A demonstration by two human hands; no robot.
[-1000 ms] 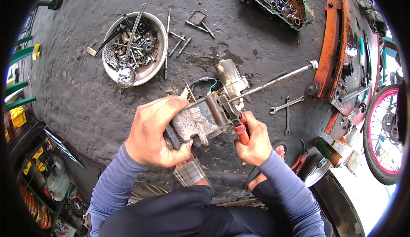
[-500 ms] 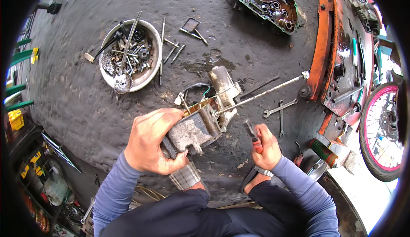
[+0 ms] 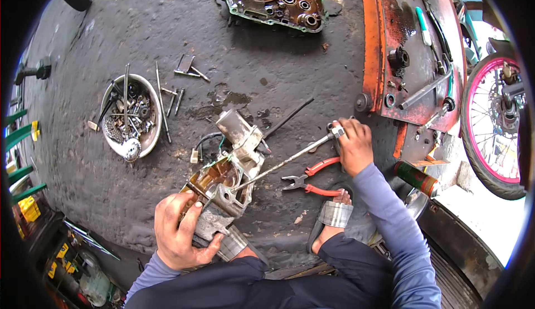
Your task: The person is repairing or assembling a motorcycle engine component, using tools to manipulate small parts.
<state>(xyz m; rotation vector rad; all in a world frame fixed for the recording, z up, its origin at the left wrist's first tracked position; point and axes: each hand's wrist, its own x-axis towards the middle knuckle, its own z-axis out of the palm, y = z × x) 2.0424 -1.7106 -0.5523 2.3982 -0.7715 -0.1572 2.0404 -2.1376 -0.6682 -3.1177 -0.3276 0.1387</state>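
Note:
My left hand (image 3: 181,231) grips the lower end of a dirty metal engine casing (image 3: 216,176). A cylindrical motor (image 3: 237,128) is attached at its far end. A long metal rod (image 3: 290,159) slants from the casing up to the right, with a nut at its outer end. There, my right hand (image 3: 356,147) has its curled fingers around the nut end; the thumb is hidden. Red-handled pliers (image 3: 301,183) lie on the ground beside that hand, jaws pointing left. A wrench (image 3: 313,147) shows partly beneath the rod.
At the left stands a round bowl (image 3: 153,136) full of bolts and gears, with loose bolts (image 3: 177,103) near it. An open engine case half (image 3: 273,2) lies at the back. Rightward are an orange metal frame (image 3: 372,47), a green can (image 3: 415,178) and a pink-rimmed wheel (image 3: 471,114).
My right hand has let go of the pliers, which now lie on the ground, and moved to the rod's end. The casing has tilted, showing more of its inside. The view has shifted.

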